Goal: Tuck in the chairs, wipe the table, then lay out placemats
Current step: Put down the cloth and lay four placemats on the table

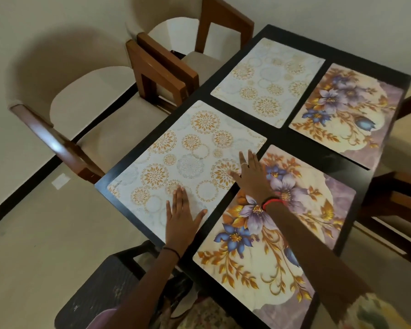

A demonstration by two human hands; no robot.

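At the table's near end a black chair (97, 295) sits close under the person, with open pale floor (22, 257) off the table's near-left corner. On the black table (282, 135), both hands press flat on the circle-patterned placemat (176, 160), which lies on the table's near-left quarter. The left hand (180, 217) rests by the mat's near edge, fingers straight and together, thumb splayed. The right hand (249, 172), fingers straight and slightly spread, lies on the mat's right edge, its forearm crossing the floral placemat (242, 260) on the table's near-right quarter. Neither hand grips anything. The circle-patterned mat is white with gold leaf rosettes and pale blue rings; only a thin black margin separates its left edge from the table's left edge. A narrow dark strip of table divides it from the floral mat, a cream and purple sheet with blue and violet blooms and gold foliage. Across the table's far half lie a second circle mat (268, 81) and a second floral mat (347, 115), all four apart, none overlapping. Two cream chairs with wooden arms, near (100, 129) and far (199, 55), stand along the table's left side, their arm fronts at its edge. Another chair (403, 191) shows partly at the table's right side.
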